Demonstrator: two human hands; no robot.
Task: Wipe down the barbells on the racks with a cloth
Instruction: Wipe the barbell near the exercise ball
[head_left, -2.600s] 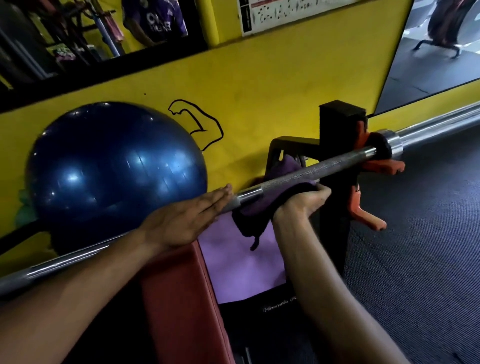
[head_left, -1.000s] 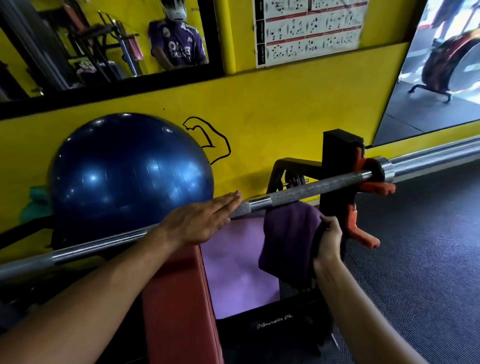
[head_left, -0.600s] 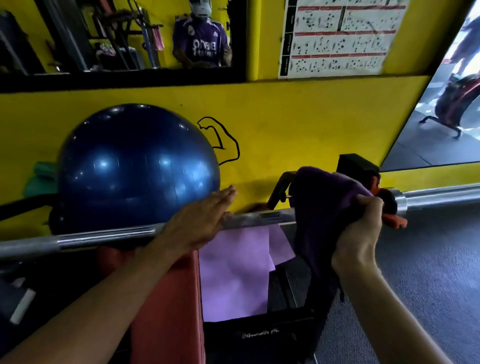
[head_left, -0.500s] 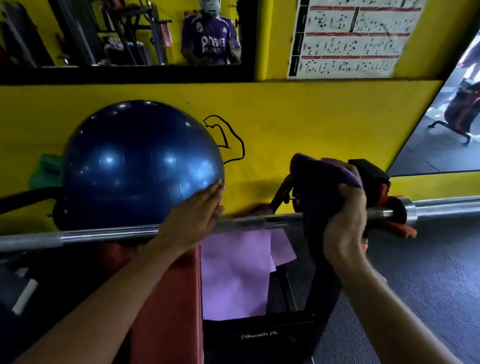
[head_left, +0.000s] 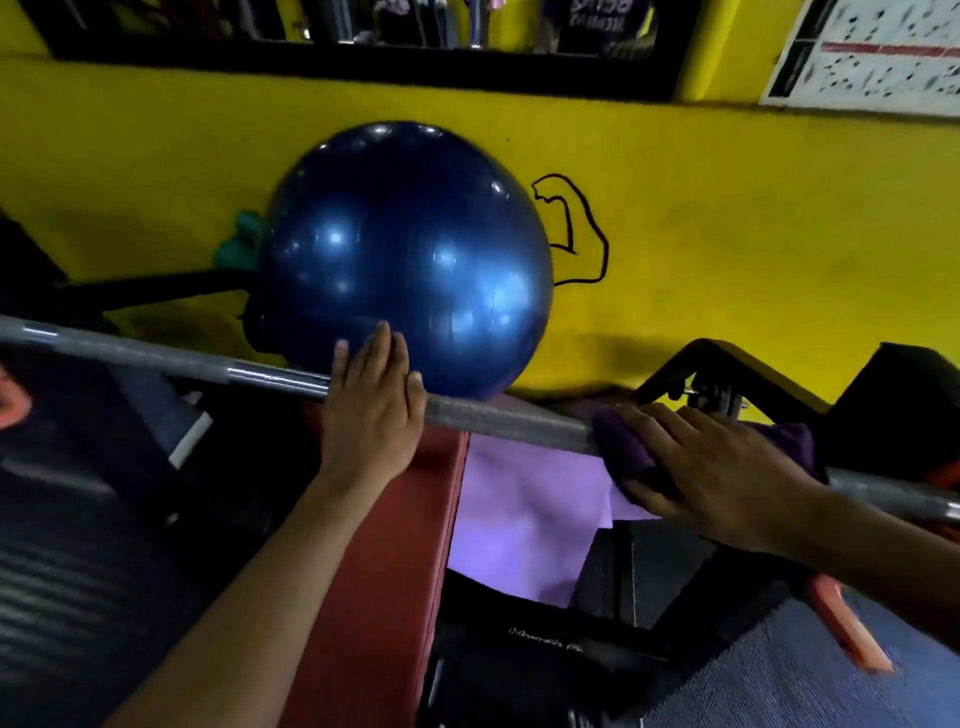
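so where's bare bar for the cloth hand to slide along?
Bare stretch of the bar lies between the left hand and the cloth under the right hand. Right of the cloth it is crowded: the rack sits close.

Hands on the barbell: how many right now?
2. The left hand rests flat on the barbell in front of the blue ball. The right hand presses the purple cloth onto it further right, beside the rack.
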